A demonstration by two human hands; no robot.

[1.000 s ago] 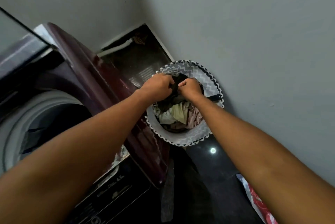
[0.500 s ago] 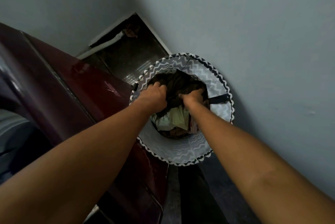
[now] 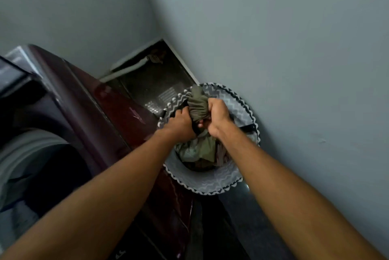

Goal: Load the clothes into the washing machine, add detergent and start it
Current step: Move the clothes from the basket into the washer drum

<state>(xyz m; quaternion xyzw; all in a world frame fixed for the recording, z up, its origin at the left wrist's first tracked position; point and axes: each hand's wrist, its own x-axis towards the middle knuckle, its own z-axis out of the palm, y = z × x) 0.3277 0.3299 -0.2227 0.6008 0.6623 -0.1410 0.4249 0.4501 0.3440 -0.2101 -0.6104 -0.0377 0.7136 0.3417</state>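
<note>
Both of my hands are buried in the laundry. My left hand point(image 3: 182, 123) is curled tight around a dark piece of cloth at the near left of the bundle, and my right hand point(image 3: 217, 117) is fisted on the right side of the same bunch, fingers wrapped into the fabric. Between them an olive-green garment point(image 3: 196, 105) stands up in a twisted wad, its top poking above my knuckles. I judge I am lifting it, though the picture alone cannot prove it.

Under my wrists sits the rest of the clothes point(image 3: 200, 150), a loose heap of pale green, olive and striped pieces that fills the lower part of the laundry basket point(image 3: 207, 185). The basket is round, with a grey zigzag lining and a black-and-white trim, and it stands on the dark floor point(image 3: 242, 207), touching the grey wall point(image 3: 294, 70) on its right and just beside the washing machine point(image 3: 117, 112) on its left.

The machine is a maroon top-loader with its lid point(image 3: 14, 74) raised, and the drum opening point(image 3: 42, 171) shows at my lower left. The drum looks dark; I can make out something dim inside but cannot tell whether it is clothing.

So I judge the task barely begun. The lid is open and the first handfuls are in my grip, but most of the load is in the basket. Detergent is nowhere in view, and starting the machine remains to be done.
</note>
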